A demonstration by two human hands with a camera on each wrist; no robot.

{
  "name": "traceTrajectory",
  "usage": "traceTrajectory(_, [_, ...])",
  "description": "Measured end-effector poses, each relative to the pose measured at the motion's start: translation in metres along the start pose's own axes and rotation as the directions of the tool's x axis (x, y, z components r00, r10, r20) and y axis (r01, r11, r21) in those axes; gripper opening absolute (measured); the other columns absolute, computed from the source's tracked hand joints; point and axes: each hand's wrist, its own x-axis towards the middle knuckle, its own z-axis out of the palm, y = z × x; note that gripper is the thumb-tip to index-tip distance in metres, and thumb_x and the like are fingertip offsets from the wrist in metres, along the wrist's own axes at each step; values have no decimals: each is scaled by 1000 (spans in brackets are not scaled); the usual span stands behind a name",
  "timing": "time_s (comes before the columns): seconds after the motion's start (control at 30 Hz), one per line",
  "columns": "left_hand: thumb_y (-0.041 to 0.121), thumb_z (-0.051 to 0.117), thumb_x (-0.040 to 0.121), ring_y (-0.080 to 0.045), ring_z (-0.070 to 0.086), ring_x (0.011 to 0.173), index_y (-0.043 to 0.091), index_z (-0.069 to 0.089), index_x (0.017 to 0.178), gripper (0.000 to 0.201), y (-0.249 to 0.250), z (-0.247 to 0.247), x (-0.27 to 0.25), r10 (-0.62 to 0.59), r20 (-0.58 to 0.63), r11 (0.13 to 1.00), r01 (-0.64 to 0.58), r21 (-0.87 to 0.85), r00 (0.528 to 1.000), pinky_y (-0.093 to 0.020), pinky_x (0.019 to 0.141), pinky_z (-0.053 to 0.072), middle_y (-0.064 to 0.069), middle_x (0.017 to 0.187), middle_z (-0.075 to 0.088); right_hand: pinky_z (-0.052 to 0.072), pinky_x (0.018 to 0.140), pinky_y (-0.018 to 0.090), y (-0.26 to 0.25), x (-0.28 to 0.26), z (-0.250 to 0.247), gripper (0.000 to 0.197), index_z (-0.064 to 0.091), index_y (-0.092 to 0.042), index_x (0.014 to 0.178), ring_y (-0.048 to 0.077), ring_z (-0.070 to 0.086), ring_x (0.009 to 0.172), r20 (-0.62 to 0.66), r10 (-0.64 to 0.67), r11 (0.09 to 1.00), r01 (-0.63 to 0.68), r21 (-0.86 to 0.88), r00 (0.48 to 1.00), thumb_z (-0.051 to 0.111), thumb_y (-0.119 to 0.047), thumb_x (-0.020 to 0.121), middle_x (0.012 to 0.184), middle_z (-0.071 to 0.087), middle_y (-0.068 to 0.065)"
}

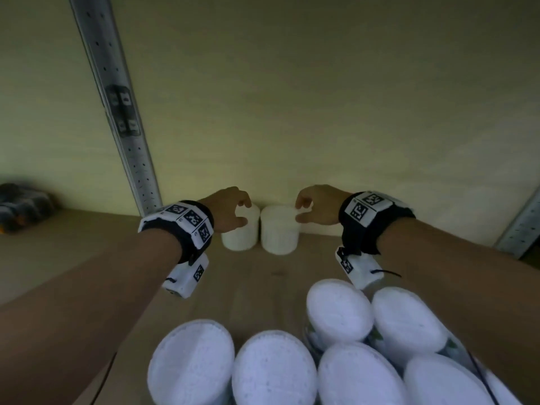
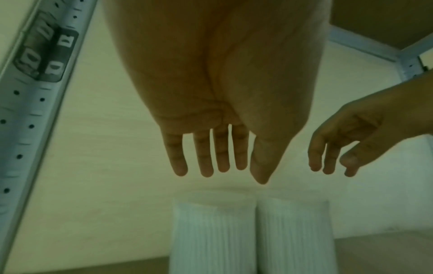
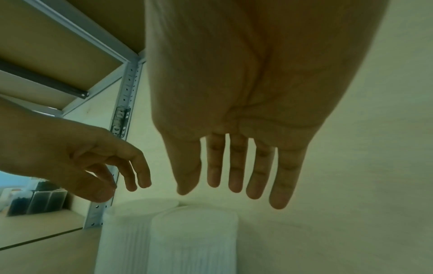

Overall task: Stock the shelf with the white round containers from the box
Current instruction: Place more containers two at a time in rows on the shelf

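Left hand (image 1: 226,210) above the left white ribbed round container (image 1: 241,229): fingers (image 2: 179,159) extended and slightly spread, tips clear of the lid in the left wrist view, nothing held. Right hand (image 1: 317,204) above the right white ribbed round container (image 1: 280,230): fingers (image 3: 235,166) likewise straight and parted, tips short of the lid in the right wrist view, nothing held. In the head view the fingertips of both hands overlap the lids' far rims; whether they touch cannot be told from there.

The two containers stand upright, side by side, almost touching, at the back of the light wooden shelf board (image 1: 87,258), close against the pale back wall (image 1: 321,97). Each forearm carries a dark wristband with white coded marker tiles, and a small white camera unit hangs under each wrist.

To the left of the container pair, bare board runs to the grey perforated metal upright (image 1: 117,97), which rises aslant just beside the left wrist. To the right of the pair, open board reaches a second grey perforated upright (image 1: 520,229). Between the pair and the front of the board lies an open strip of wood.

Nearer the viewer than the pair, six more white round lidded containers (image 1: 274,369) cluster tightly, lids touching, below the right forearm. Left of the first upright, on the neighbouring board, lies a blurred dark object (image 1: 26,206). The underside of a higher shelf (image 3: 58,37) shows above the pair.
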Motion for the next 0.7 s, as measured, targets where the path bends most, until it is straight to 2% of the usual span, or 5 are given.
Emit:
traceTrajectory(0.13, [31, 55, 93, -24, 42, 127, 15, 42, 138, 50, -12, 9, 18, -21, -15, 1000, 21, -12, 1000, -29, 104, 33, -9, 140, 40, 43, 96, 33, -13, 31, 6, 47, 55, -12, 127, 25, 52, 117, 5, 10, 999, -10, -34, 1000, 59, -41, 90, 133, 51, 7])
traceTrajectory(0.27, [37, 50, 95, -25, 35, 135, 16, 38, 142, 53, -16, 21, 30, -47, 8, 999, 47, 13, 999, -31, 109, 30, -7, 148, 34, 41, 99, 30, -19, 51, 15, 58, 51, -11, 133, 24, 50, 122, 66, 25, 993, -17, -116, 997, 64, -43, 87, 137, 50, 7])
traceTrajectory(0.53, [42, 54, 92, -26, 39, 131, 20, 47, 136, 50, -25, 25, 35, -26, -20, 1000, 26, -4, 999, -33, 107, 31, -6, 142, 41, 42, 97, 30, -26, 63, 18, 60, 51, -9, 134, 26, 52, 121, 78, 30, 976, -13, -217, 996, 68, -38, 85, 136, 50, 9])
traceTrajectory(0.7, [42, 54, 92, -27, 36, 133, 20, 47, 136, 49, -24, 25, 35, -35, -7, 999, 35, 10, 999, -35, 109, 30, -8, 144, 37, 41, 98, 31, -25, 62, 20, 58, 49, -10, 135, 26, 51, 122, 62, 31, 975, -16, -220, 998, 67, -37, 86, 137, 49, 9])
